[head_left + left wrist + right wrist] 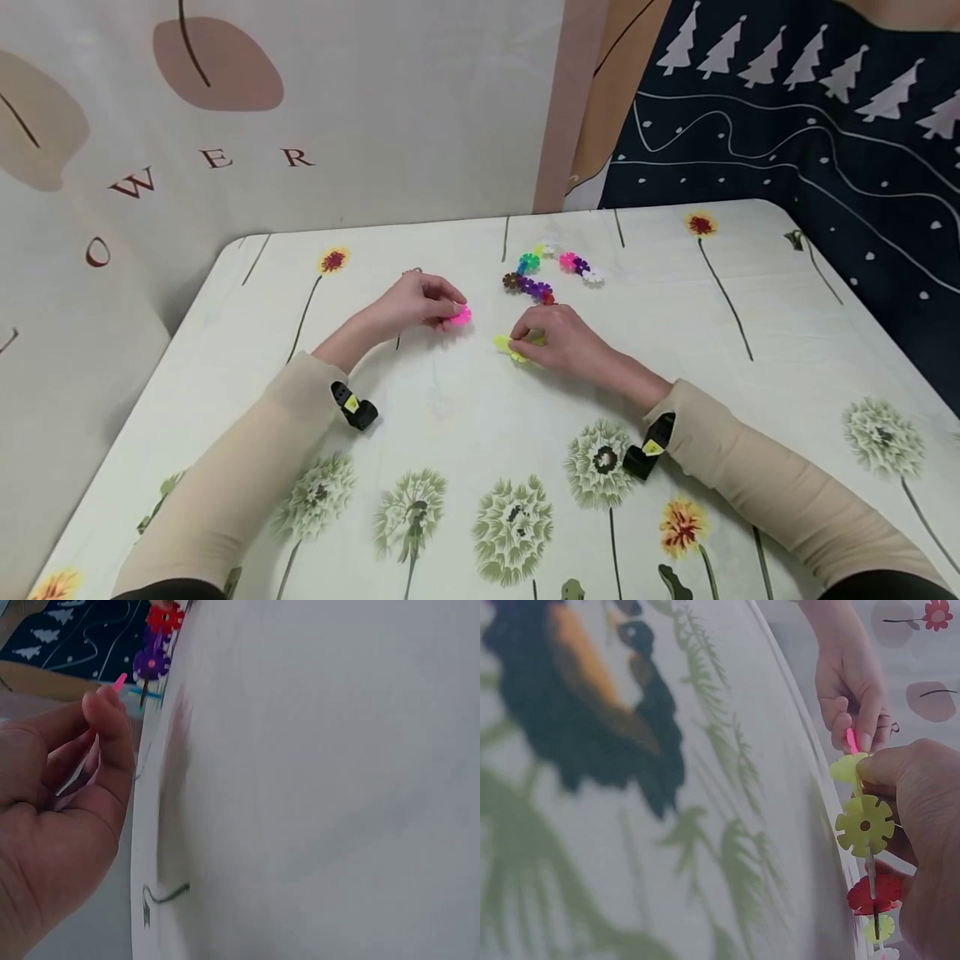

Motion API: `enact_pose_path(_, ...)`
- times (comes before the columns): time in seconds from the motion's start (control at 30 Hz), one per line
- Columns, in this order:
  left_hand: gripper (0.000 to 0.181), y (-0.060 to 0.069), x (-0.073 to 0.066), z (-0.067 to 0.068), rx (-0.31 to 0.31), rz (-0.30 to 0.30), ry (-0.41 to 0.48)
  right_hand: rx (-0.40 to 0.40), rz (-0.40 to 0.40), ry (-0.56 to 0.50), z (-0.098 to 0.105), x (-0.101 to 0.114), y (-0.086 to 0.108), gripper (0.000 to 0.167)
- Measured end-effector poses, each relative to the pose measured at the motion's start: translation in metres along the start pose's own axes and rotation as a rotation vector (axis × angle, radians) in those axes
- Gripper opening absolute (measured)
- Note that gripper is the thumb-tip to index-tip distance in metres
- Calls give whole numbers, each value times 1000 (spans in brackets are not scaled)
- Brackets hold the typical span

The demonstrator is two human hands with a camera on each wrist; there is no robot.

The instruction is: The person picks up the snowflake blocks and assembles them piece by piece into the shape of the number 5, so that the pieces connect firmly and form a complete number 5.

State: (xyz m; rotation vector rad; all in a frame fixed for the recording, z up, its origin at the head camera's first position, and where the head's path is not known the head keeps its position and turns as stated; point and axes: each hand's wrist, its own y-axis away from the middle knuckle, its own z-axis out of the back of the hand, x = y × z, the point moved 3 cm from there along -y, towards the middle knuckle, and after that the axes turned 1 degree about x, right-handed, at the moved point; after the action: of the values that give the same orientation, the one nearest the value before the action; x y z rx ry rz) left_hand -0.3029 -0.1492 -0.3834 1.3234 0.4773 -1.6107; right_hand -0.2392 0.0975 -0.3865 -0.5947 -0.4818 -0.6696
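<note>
My left hand [418, 302] pinches a pink snowflake disc [462, 316] between thumb and fingertips, a little above the table; its pink edge [120, 682] peeks past the fingertips in the left wrist view. To its right, my right hand [564, 340] pinches yellow snowflake discs [512, 350]. In the right wrist view a notched yellow disc [865, 825] hangs by the fingers, with a red disc [874, 892] below. Whether these are joined cannot be told, as the hand covers part of them. Beyond the right hand lies a curved chain of purple [536, 289], brown, blue and green discs.
A white disc [592, 277] ends a short pink and purple run at the back right of the chain. The table [435, 467] wears a flower-printed white cloth. Printed curtains [420, 108] stand along its back and sides. Each wrist carries a small black camera [358, 410].
</note>
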Motion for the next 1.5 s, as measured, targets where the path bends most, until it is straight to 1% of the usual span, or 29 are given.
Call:
enact_pose_path(0.13, 20, 4, -5, -13, 55, -9, 58, -10, 14, 2, 0, 0, 0, 4)
enact_pose_path(0.2, 20, 4, -4, -18, 71, -17, 67, -15, 22, 2, 0, -1, 0, 4)
enact_pose_path(0.27, 20, 3, -3, -23, 79, -28, 55, -18, 29, 1, 0, -2, 0, 4)
enact_pose_path(0.37, 20, 2, -1, -28, 86, -52, 14, -18, 35, -1, 0, -2, 0, 5)
enact_pose_path(0.47, 20, 3, -3, -32, 86, -68, -9, -20, 39, 3, 1, -1, 0, 5)
enact_pose_path(0.57, 21, 3, -4, -34, 87, -63, 10, -25, 44, 7, 0, -1, 0, 4)
enact_pose_path(0.67, 22, 3, -5, -35, 91, -45, 39, -30, 46, 9, -1, -1, 0, 4)
enact_pose_path(0.93, 20, 0, -3, -37, 107, 2, 101, -49, 70, 24, -1, -1, 1, 7)
enact_pose_path(1.13, 21, -1, -4, -40, 130, 28, 125, -30, 76, 31, -2, -1, 1, 7)
enact_pose_path(1.33, 21, -2, -6, -42, 134, 42, 182, -41, 102, 30, -3, 0, 1, 8)
enact_pose_path(1.5, 19, -4, -6, -41, 131, 39, 206, -67, 132, 13, -2, 1, 1, 10)
